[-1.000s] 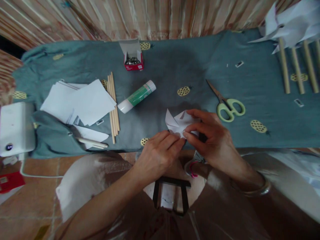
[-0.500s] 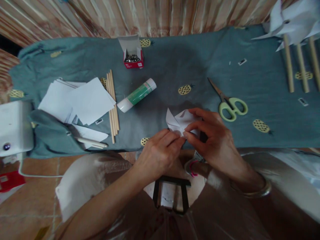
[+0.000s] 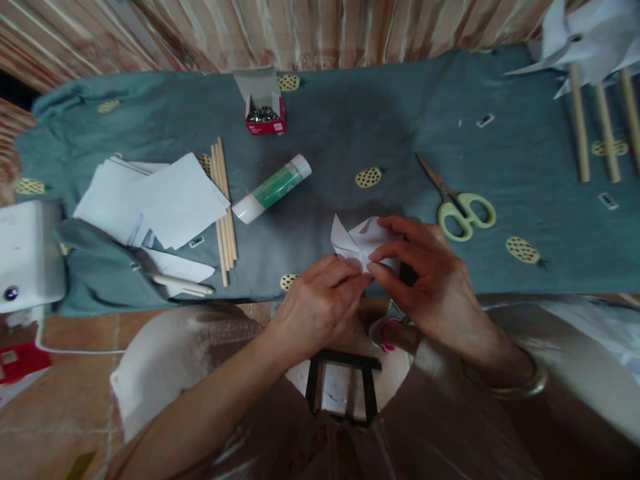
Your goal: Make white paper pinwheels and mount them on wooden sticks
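Observation:
A white paper pinwheel (image 3: 354, 241) with folded-in points is held between my two hands at the table's front edge. My left hand (image 3: 320, 297) is closed on its lower left side, fingers bent and pinching. My right hand (image 3: 425, 280) grips its right side, with thumb and forefinger pressed near the centre; the fingers cover part of the paper. To the right of my right hand lie the scissors (image 3: 457, 207) with light green handles. A glue stick (image 3: 273, 189) with a green label lies beyond my left hand.
Left of the glue stick are several wooden sticks (image 3: 223, 207) and stacked white paper sheets (image 3: 175, 203). An open red box (image 3: 265, 123) of small metal pieces stands at the back. Finished-looking pinwheels (image 3: 595, 47) on sticks lie back right. A white device (image 3: 30, 257) sits far left.
Both hands keep almost the same hold on the paper pinwheel. The view has shifted very slightly; the things on the table stay where they were.

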Available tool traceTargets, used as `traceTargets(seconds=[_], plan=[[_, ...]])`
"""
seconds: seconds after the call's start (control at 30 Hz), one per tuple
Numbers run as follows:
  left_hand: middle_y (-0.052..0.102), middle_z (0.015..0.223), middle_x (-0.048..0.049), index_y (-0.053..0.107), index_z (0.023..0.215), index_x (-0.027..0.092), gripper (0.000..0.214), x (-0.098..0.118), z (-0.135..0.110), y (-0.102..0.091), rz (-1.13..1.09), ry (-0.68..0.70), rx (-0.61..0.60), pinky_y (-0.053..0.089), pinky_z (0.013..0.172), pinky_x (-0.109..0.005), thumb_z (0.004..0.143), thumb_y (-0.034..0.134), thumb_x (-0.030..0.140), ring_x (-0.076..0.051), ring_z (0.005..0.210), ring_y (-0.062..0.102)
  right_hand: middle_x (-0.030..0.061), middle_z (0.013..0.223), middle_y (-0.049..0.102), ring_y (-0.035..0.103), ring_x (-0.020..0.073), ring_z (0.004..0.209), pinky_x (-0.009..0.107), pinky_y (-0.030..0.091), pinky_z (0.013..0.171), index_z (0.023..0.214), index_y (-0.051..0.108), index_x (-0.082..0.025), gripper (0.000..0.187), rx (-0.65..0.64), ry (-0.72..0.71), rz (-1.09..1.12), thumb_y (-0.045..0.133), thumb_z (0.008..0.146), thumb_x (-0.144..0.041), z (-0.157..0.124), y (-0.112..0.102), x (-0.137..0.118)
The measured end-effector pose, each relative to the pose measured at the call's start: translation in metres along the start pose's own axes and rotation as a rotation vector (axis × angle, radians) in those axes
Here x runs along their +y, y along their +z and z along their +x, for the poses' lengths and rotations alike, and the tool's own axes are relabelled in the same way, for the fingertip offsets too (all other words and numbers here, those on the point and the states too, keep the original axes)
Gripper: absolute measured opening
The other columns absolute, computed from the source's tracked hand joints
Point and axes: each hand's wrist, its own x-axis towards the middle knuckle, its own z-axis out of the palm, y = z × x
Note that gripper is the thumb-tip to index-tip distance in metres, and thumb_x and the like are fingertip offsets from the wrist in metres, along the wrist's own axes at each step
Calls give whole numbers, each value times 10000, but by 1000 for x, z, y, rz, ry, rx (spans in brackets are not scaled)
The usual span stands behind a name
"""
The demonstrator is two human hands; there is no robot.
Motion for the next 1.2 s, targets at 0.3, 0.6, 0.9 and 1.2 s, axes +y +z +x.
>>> traceTargets(seconds=[0.3, 0.6, 0.9, 1.2], plan=[[709, 969, -97, 671, 971, 105, 161, 0, -1, -1, -39, 27, 11, 576, 728, -314, 907, 525, 85, -174, 856, 621, 71, 1266, 632, 583, 284, 1180, 488, 498, 973, 842, 696, -238, 70, -83, 107, 121, 628, 833, -245, -2, -8, 6], [703, 984, -92, 660, 1024, 129, 166, 0, -3, 2, -13, -1, 6, 577, 731, -323, 918, 533, 125, -176, 879, 632, 101, 1225, 639, 568, 304, 1173, 520, 495, 956, 756, 644, -231, 96, -44, 54, 34, 604, 835, -192, 0, -2, 3], [692, 950, -83, 658, 1030, 129, 168, -1, -2, 3, 9, -25, 0, 571, 734, -307, 919, 532, 128, -172, 878, 635, 80, 1192, 633, 568, 319, 1171, 546, 485, 965, 765, 617, -258, 106, -23, 45, 6, 599, 830, -176, 0, 1, 0], [698, 952, -82, 660, 1020, 126, 160, -1, -2, 4, -3, -32, 10, 574, 729, -301, 917, 538, 128, -169, 871, 636, 76, 1185, 641, 568, 326, 1172, 558, 492, 959, 780, 617, -276, 123, -23, 56, 6, 597, 822, -162, 1, 1, -1]])
